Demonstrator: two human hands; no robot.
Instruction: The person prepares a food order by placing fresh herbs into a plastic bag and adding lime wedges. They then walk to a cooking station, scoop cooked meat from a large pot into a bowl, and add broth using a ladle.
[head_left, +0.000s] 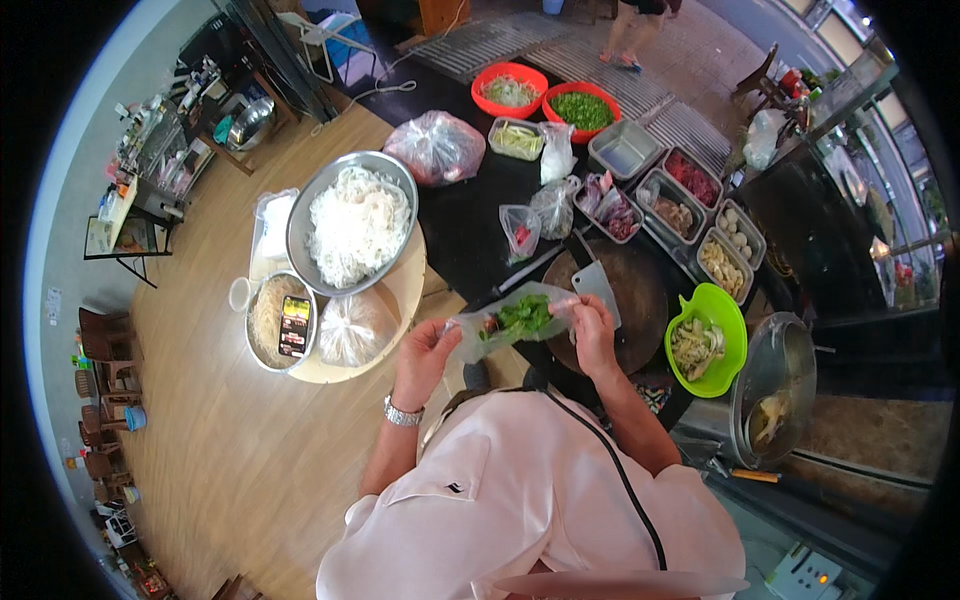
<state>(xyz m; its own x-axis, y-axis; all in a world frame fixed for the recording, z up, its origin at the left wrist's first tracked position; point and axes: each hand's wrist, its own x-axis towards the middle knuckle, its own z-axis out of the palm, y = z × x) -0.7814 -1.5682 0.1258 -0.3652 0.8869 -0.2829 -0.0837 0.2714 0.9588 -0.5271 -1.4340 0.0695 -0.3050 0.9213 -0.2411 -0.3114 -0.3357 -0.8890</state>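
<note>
Between both hands, a clear plastic bag (480, 334) is stretched out, with green leafy herbs (529, 315) and something small and reddish inside. My left hand (424, 356) pinches its left end. The other end is held by my right hand (592, 334), in front of the chopping board. A cleaver (595, 289) lies on the round wooden chopping board (637, 281), just beyond my right fingers. Nearest to my left hand is a knotted plastic bag (356, 326) on the round table (412, 300).
A steel basin of white rice noodles (356, 225) stands at left, by a bowl of thin noodles with a phone (295, 325) on top. Steel trays (671, 202) of meat line the right. A green basket (705, 337) sits near a large pot (795, 390). Red baskets (510, 90) stand behind.
</note>
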